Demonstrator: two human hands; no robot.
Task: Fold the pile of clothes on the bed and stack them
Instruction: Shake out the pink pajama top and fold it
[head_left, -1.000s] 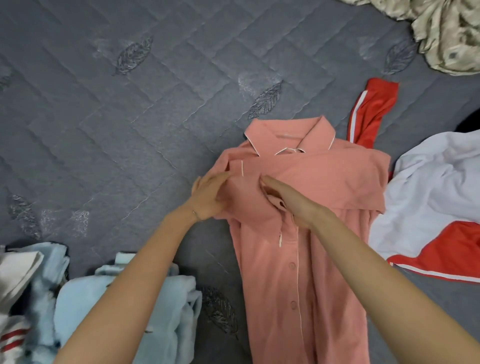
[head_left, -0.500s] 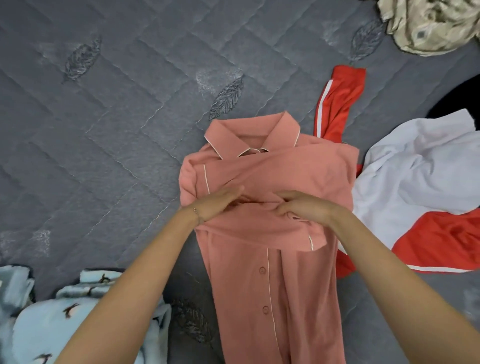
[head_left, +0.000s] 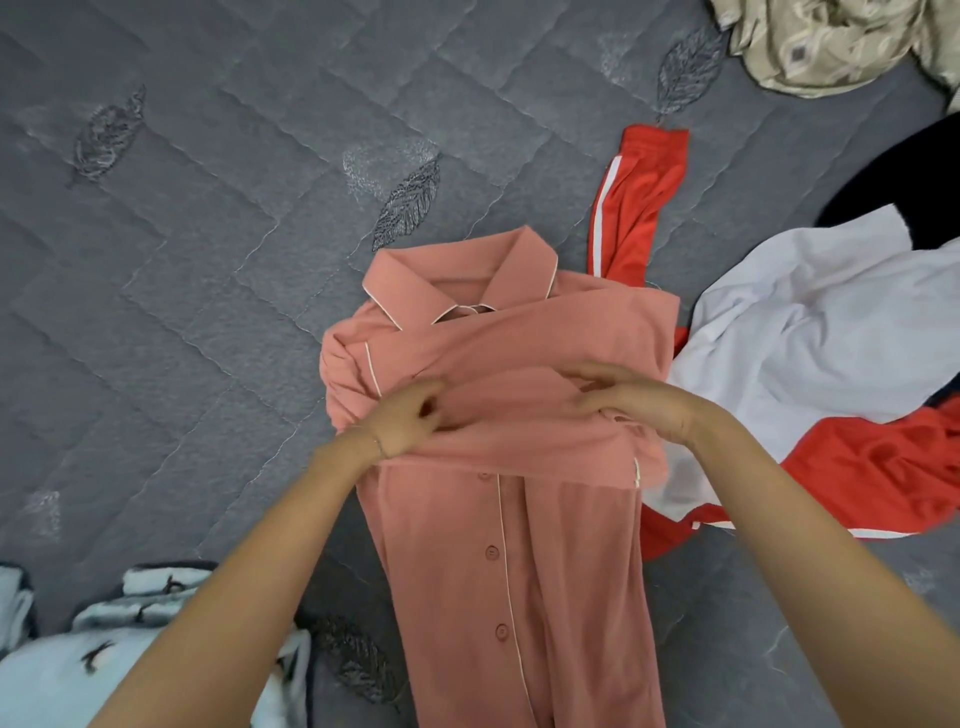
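A salmon-pink button-up shirt (head_left: 514, 561) with white piping lies collar-up on the grey quilted bed (head_left: 182, 312). Both sleeves are folded across its chest. My left hand (head_left: 408, 423) rests on the folded sleeve at the shirt's left side, fingers loosely curled with the tips touching the cloth. My right hand (head_left: 631, 402) pinches the pink sleeve fabric near the shirt's right side. Light blue folded clothes (head_left: 67, 660) with small dark prints sit at the bottom left.
A red and white garment (head_left: 810, 364) lies crumpled to the right, its red sleeve (head_left: 636, 208) reaching up beside the shirt. A beige patterned cloth (head_left: 821, 41) sits at the top right. Something black (head_left: 904, 171) shows at the right edge.
The sleeve has been drawn across the chest toward the right. My hands have moved apart along it, the right one going further right. The view has shifted, so the shirt sits more central.
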